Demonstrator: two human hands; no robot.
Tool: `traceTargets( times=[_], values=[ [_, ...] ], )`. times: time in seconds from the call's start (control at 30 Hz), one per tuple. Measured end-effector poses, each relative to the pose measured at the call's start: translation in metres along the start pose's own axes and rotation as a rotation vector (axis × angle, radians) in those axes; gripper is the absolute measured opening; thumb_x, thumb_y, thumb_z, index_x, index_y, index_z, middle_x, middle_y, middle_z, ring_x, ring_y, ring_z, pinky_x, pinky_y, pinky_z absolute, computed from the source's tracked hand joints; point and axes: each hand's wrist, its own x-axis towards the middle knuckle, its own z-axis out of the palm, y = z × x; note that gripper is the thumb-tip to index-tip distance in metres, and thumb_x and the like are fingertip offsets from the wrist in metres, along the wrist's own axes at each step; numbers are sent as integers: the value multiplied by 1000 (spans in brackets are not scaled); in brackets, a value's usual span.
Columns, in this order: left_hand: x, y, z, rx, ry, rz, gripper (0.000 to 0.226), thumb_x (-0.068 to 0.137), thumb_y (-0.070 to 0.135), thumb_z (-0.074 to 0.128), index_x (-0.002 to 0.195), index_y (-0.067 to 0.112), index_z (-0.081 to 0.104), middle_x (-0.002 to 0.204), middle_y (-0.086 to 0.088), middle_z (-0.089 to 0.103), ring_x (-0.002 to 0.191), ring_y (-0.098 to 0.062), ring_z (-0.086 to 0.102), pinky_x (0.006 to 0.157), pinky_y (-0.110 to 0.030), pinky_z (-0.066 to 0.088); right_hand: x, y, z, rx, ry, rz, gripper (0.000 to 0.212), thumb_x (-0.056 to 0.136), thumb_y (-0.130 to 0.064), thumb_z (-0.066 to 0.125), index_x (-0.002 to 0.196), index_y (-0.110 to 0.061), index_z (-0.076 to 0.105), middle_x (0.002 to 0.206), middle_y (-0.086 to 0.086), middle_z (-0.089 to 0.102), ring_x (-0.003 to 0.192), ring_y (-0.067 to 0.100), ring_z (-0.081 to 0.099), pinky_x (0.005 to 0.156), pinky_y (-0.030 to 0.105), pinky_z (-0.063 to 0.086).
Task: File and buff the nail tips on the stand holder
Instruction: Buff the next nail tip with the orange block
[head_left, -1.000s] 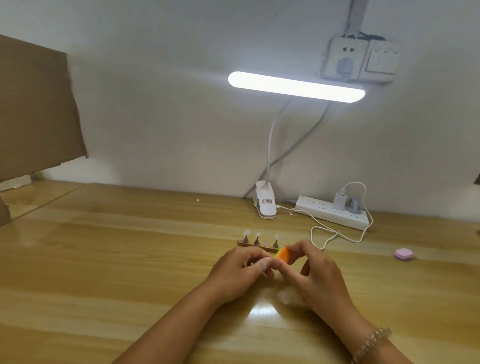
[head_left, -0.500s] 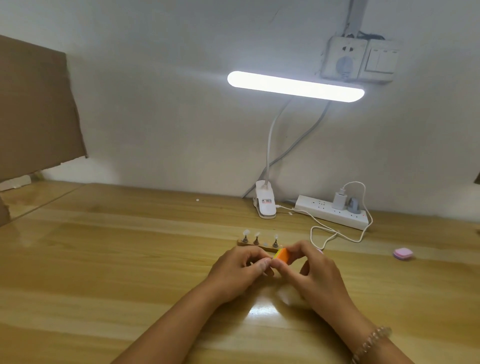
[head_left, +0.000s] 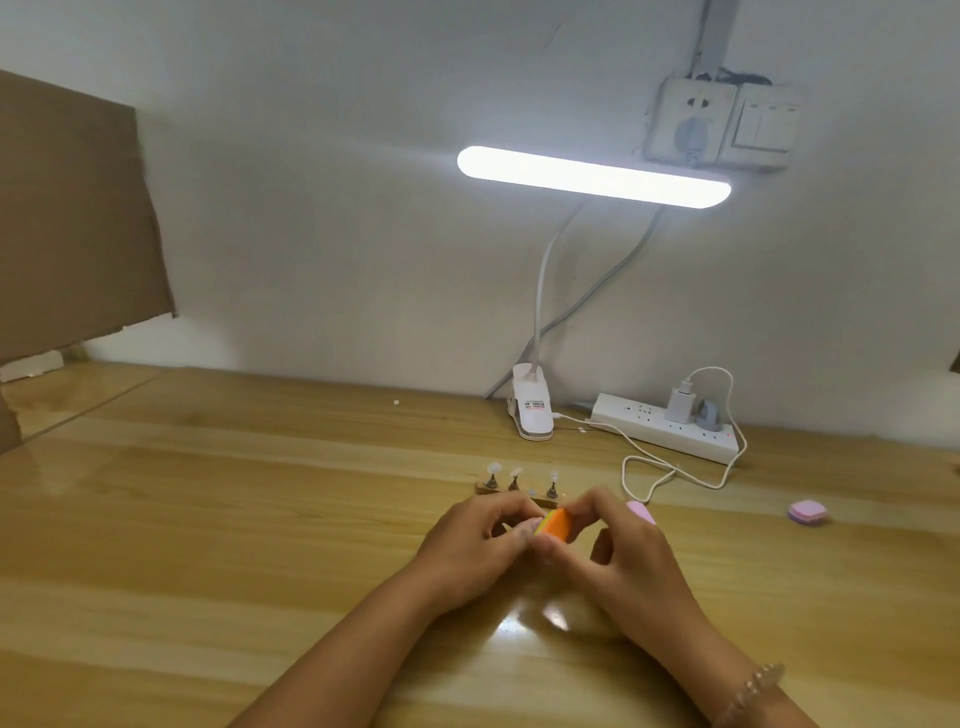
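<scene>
The person is working just in front of the stand holder, which is sitting on the wooden table with three nail tips standing up on little pegs and one gap in the row. The right hand is pinching a small orange buffer block between thumb and fingertips. The left hand is curling its fingers tight against the block's near end; whether it is pinching a loose tip there I cannot tell, as the fingers are hiding it. The block is looking light and spongy, easy to hold by its sides. The tips are seeming thin, slick and likely to flick away, so I am thinking they want holding by the peg, not the plastic, with only gentle strokes
</scene>
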Motion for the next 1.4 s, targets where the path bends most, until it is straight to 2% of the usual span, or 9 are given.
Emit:
traceTargets(
  times=[0.07,0.2,0.33,0.5,0.6,0.7,0.97,1.17,1.4],
  values=[
    [0,1,0,-30,-2,3,13,99,23,60,93,28,71,85,16,71,69,-3,61,75,-37,53,3,3,-2,-24,66,46,43,70,-73,59,85,-33,56,83,-21,64,65,9,52,66,28,45],
    [-2,1,-1,-22,23,7,15,99,23,59,91,30,69,81,17,70,71,-9,65,75,-37,54,-6,-3,1,-83,-18,-60,44,71,-75,59,86,-35,55,84,-21,63,65,7,54,65,20,44],
    [-2,2,1,-70,9,-4,12,99,24,60,92,27,69,85,8,76,81,-13,72,73,-38,56,3,3,-3,-15,71,42,47,68,-76,57,86,-33,56,81,-19,65,65,10,53,64,28,46],
    [-2,2,-1,-50,4,22,25,99,23,56,87,43,63,75,17,70,67,-1,64,67,-22,48,-2,-2,0,-26,5,-4,42,71,-73,63,87,-34,56,86,-22,64,61,12,54,66,22,44],
    [-2,2,0,-62,-28,2,20,99,24,58,91,40,65,89,9,76,90,-9,71,78,-37,56,4,4,-5,-40,87,63,35,74,-61,68,88,-31,58,82,-18,65,65,9,53,64,26,43],
    [-2,0,0,-40,-30,0,10,95,28,58,97,31,67,94,6,75,93,-22,70,86,-50,55,-5,-3,1,-113,9,-38,36,74,-65,65,89,-33,57,83,-21,63,66,3,54,62,16,39],
    [-2,0,0,-17,-16,6,12,93,28,59,97,31,69,96,8,74,91,-27,67,84,-51,55,-2,1,-1,-113,37,2,35,74,-66,65,85,-34,56,80,-23,62,66,6,53,64,25,42],
    [-2,1,0,-38,-21,0,14,99,22,60,98,28,72,84,16,74,78,1,65,69,-26,45,3,4,-3,-43,92,44,48,67,-78,50,83,-33,58,77,-22,65,65,8,53,65,29,43],
    [-3,4,0,-48,-2,7,16,100,19,57,102,20,73,87,7,76,80,-1,65,68,-22,43,3,3,-3,-45,72,44,39,72,-70,61,87,-34,60,81,-21,65,63,9,53,63,27,43]
  ],
)
